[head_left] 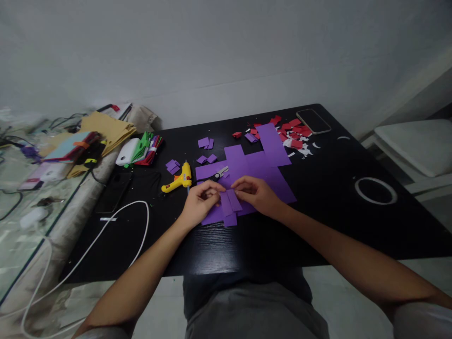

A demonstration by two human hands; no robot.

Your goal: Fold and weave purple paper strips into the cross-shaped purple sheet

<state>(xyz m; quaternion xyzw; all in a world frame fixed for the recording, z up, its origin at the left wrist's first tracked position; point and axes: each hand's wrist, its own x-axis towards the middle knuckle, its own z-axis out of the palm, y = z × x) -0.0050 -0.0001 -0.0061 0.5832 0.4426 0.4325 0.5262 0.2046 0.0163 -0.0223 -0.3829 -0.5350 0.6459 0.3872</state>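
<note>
Between my two hands is a small folded piece of purple paper [230, 201], its flaps lying over more purple paper near the table's front. My left hand [202, 200] pinches its left upper edge with thumb and forefinger. From the other side my right hand [254, 194] pinches the right upper edge, fingers curled. Large purple sheets [275, 181] spread under and beyond the hands. Just past my left hand lie scissors [219, 174], their blades pointing away to the right. A yellow glue gun [179, 180] rests to the left of them.
Small purple pieces [173, 166] lie in little groups behind the glue gun. Red and white scraps [296, 134] and a phone [313, 121] are at the back right. A tape ring [375, 190] lies right; a white cable [146, 221] loops at left. A second phone [115, 192] lies nearby.
</note>
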